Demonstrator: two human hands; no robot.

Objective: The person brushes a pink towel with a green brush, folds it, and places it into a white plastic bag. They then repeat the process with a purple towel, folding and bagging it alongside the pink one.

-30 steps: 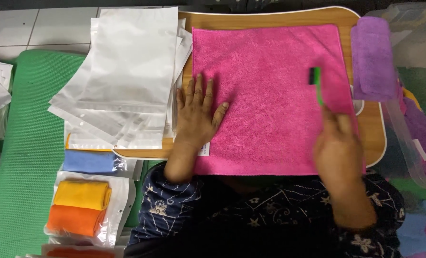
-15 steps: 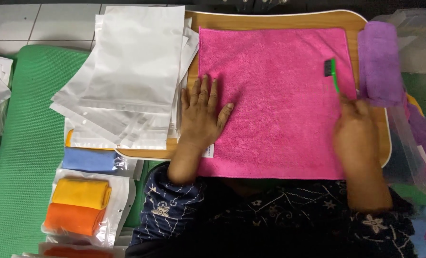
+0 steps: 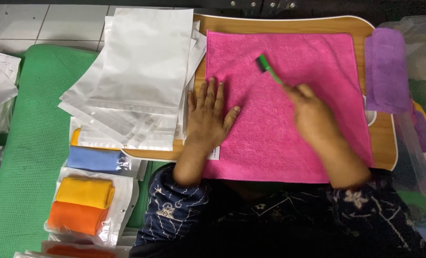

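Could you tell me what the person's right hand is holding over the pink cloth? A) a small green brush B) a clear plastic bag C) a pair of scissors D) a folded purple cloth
A: the right hand grips a small green brush whose head rests on the pink cloth, while the left hand lies flat on the cloth's left edge.

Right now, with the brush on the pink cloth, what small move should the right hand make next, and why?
Probably draw the green brush back across the pink cloth toward the body. The right hand holds it with the head on the upper middle of the cloth, while the left hand lies flat on the cloth's left edge and pins it to the wooden tray, so the cloth should stay flat.
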